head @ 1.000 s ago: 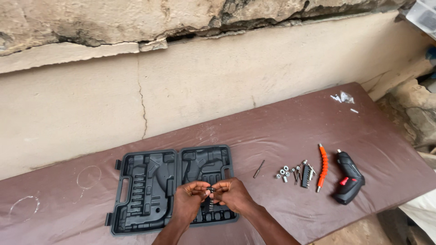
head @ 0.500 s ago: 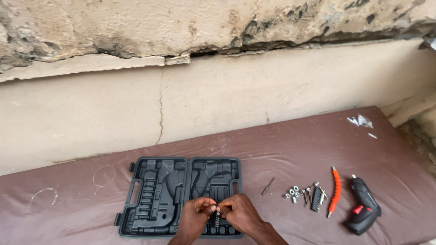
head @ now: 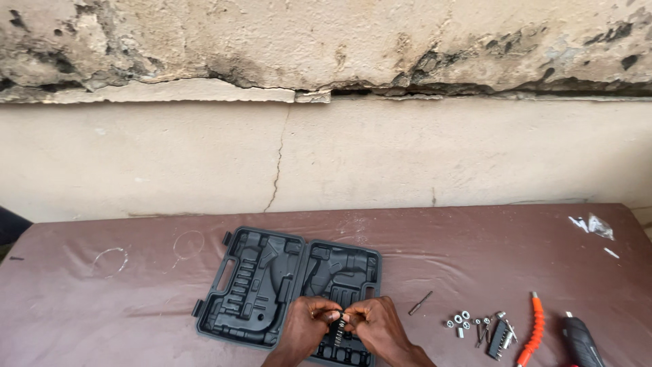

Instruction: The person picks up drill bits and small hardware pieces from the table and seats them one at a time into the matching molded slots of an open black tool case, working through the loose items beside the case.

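My left hand [head: 307, 327] and my right hand [head: 377, 327] meet over the near right part of an open dark grey tool case [head: 258, 285]. Together their fingertips pinch a small dark strip of driver bits [head: 339, 330] held upright just above the case's moulded slots. The case lies flat on a brown table [head: 122, 299], both halves open, most slots bare. The lower ends of both hands run out of the frame's bottom edge.
To the right lie a loose dark bit [head: 420, 303], several small silver sockets [head: 459, 321], a bit holder [head: 498, 335], an orange flexible shaft [head: 532, 330] and a black electric screwdriver [head: 581, 341]. Torn plastic scraps [head: 593, 225] lie far right. A cracked wall [head: 278, 163] stands behind.
The view has tilted up and swung left, so the case and hands sit lower in frame. Both hands stay together on the bit strip over the case.
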